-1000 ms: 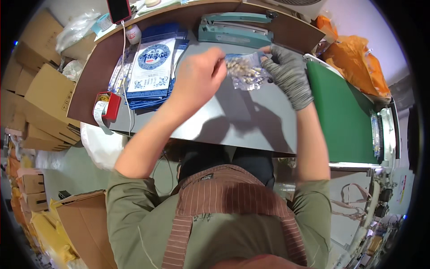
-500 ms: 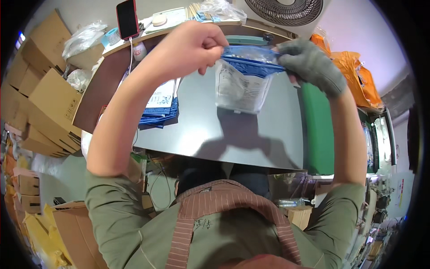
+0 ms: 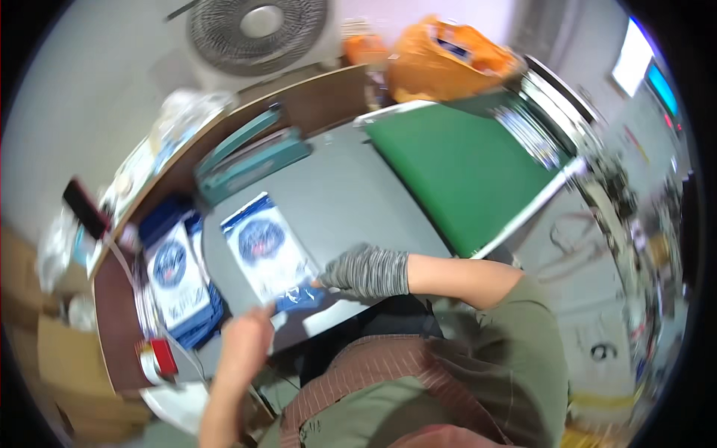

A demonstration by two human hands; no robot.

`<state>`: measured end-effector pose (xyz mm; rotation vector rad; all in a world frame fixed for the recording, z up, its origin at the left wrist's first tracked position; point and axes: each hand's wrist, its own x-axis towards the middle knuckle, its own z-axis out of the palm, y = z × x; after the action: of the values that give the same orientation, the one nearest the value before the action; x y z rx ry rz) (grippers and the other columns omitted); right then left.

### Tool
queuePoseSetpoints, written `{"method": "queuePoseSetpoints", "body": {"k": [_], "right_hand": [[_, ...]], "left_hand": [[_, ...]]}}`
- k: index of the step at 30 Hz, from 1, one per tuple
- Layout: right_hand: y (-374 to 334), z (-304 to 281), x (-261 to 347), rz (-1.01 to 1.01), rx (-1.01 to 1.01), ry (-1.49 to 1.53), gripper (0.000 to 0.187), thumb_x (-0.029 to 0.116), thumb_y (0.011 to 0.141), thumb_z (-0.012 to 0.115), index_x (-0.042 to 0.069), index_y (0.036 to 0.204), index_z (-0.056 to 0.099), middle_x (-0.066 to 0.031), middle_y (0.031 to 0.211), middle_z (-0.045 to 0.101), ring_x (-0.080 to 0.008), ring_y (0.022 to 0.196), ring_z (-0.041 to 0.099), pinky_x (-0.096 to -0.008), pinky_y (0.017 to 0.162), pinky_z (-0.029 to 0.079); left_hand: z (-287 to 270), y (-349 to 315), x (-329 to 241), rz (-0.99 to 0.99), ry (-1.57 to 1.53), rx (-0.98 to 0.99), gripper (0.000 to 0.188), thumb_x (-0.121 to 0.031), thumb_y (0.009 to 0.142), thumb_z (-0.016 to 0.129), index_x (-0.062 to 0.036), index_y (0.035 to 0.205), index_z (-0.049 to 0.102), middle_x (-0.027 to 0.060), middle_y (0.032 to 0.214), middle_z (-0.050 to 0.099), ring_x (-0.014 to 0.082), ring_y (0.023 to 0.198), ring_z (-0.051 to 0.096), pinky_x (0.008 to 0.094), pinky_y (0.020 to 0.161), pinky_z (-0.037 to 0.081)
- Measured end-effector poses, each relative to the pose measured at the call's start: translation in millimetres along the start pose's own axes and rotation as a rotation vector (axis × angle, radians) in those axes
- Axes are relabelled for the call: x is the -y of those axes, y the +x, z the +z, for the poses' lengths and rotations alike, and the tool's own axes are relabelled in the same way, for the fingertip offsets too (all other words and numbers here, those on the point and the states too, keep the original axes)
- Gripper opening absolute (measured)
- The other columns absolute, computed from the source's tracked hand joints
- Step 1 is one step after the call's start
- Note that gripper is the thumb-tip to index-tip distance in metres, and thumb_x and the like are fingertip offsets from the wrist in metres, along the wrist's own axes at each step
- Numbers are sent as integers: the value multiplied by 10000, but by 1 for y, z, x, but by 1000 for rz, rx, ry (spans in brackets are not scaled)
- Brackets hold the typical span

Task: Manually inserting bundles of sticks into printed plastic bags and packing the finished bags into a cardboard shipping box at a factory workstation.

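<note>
A blue-and-white plastic pouch (image 3: 272, 250) lies flat on the grey table, printed with a round blue design. Its blue end points toward me and catches the light. At the left corner of that end, my bare left hand (image 3: 248, 342) has its fingers curled in on the edge, slightly blurred. My right hand (image 3: 366, 270), in a grey knit glove, pinches the right corner; its thumb is mostly hidden. To the left sits a stack of similar pouches (image 3: 178, 276), white faces up with blue edges.
Behind the pouch stands a teal bar-shaped heat sealer (image 3: 254, 168). A green board (image 3: 463, 168) covers the right side, with an orange bag (image 3: 448, 63) beyond it. At left are a phone (image 3: 86, 207) on a cable and a red-and-white object (image 3: 157, 360). A fan (image 3: 258, 30) stands at the back.
The pouch, held up with its mouth spread between both hands, is now flat on the table. My hands have come down toward me, and the view has swung right.
</note>
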<state>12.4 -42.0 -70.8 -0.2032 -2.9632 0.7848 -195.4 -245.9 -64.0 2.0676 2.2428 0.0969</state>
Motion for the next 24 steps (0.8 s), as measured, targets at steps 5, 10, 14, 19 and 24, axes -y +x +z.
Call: {"method": "queuePoseSetpoints", "body": {"k": [5,10,14,19,24], "right_hand": [[-104,-7,-62,280,-550,-126,346,211,905,551,70,1218,595,-167,1092,612,-333,985,603,-410,892,481],[-193,-35,-116,807,-743,-477,449,303,899,590,86,1289,545,-177,1299,539,-341,1203,510,-412,1014,413],[-239,-39,-146,1171,-855,-759,602,358,884,598,81,1391,430,-172,1430,419,-347,1311,400,-453,1085,321],[-285,-20,-204,1497,-1224,-818,691,384,902,552,86,1470,296,-190,1497,306,-373,1379,281,-506,1102,271],[-285,-17,-237,1693,-1728,-4,662,377,930,483,-2,1443,307,-320,1366,423,-443,1219,486,-467,1015,408]], "left_hand": [[52,30,-49,22,-400,-108,444,-214,827,688,-58,1231,587,189,1167,607,376,1002,610,444,780,504],[86,69,-53,329,-64,-185,610,-383,834,655,-47,1323,514,129,1431,439,355,1342,354,532,1083,249],[95,97,-27,245,-38,-93,714,-501,854,594,-30,1373,456,119,1493,368,367,1409,248,547,1146,127],[69,136,-64,388,-140,-62,731,-391,878,609,23,1422,349,207,1534,248,409,1430,168,552,1140,143],[118,149,-104,695,-344,-86,683,-373,859,642,23,1369,418,211,1494,321,437,1395,234,551,1118,197]]}}
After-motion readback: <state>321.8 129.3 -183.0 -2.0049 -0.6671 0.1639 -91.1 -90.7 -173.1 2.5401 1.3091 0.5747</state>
